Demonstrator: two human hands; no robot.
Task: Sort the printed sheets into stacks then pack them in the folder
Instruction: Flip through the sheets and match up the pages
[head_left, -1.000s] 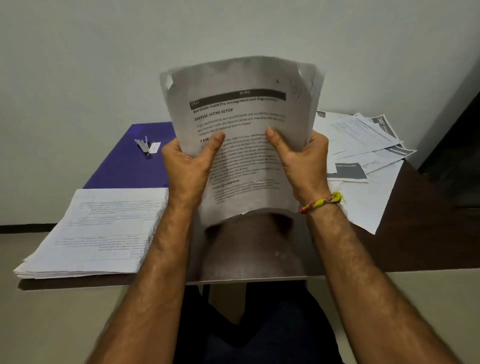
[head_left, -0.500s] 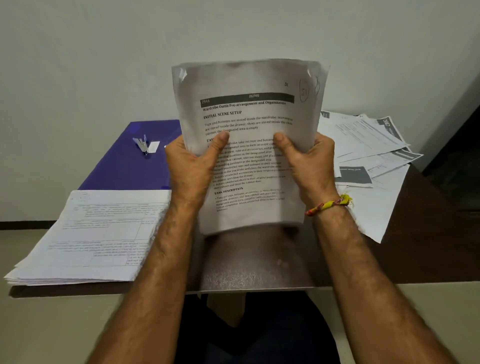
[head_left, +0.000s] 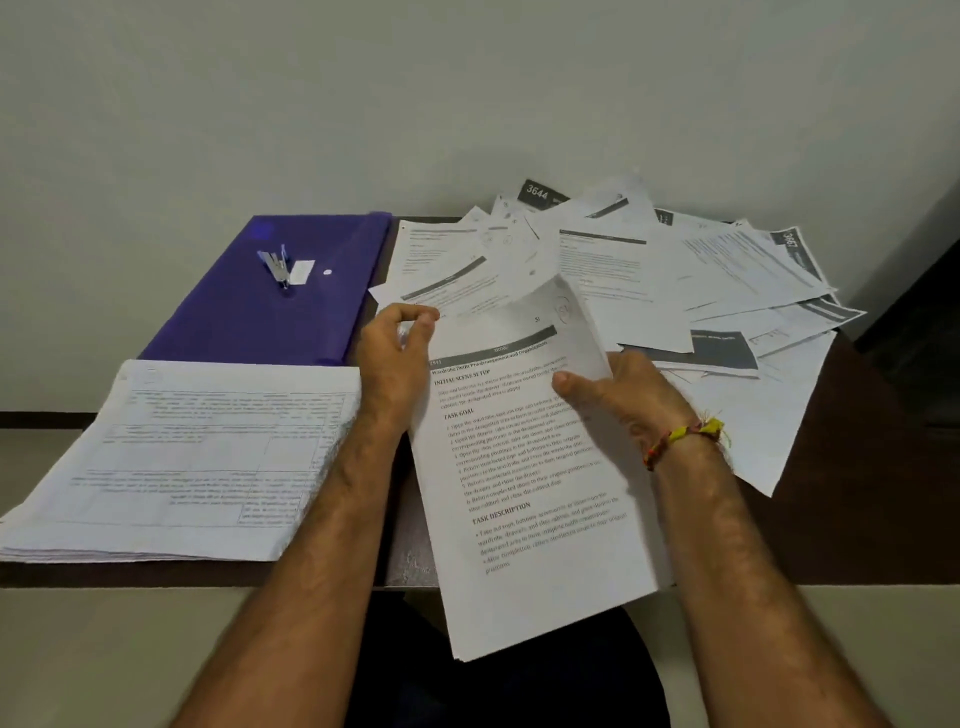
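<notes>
The sorting step looks to be in hand: a bundle of printed sheets lies tilted across the near edge of the table, its lower end hanging off over the lap. The right hand holds it by the right side, thumb pressed on the top page and fingers hidden beneath, so that grip is clamped on the bundle. The left hand sits at the bundle's top left corner with thumb and fingertips curled toward each other; whether that grip pinches a page corner or is closed on nothing cannot be told. To the left a squared stack of sheets rests at the table's front edge, slightly overhanging it. The purple folder lies flat behind that stack with a stapler on top. A loose heap of unsorted sheets spreads over the far right. The next move probably calls for laying the bundle down as its own stack, and the only bare strip is the narrow band between the left stack and the heap, so it must go down squarely without nudging either neighbour. The overhang means a loosened hold could let pages slide to the floor.
</notes>
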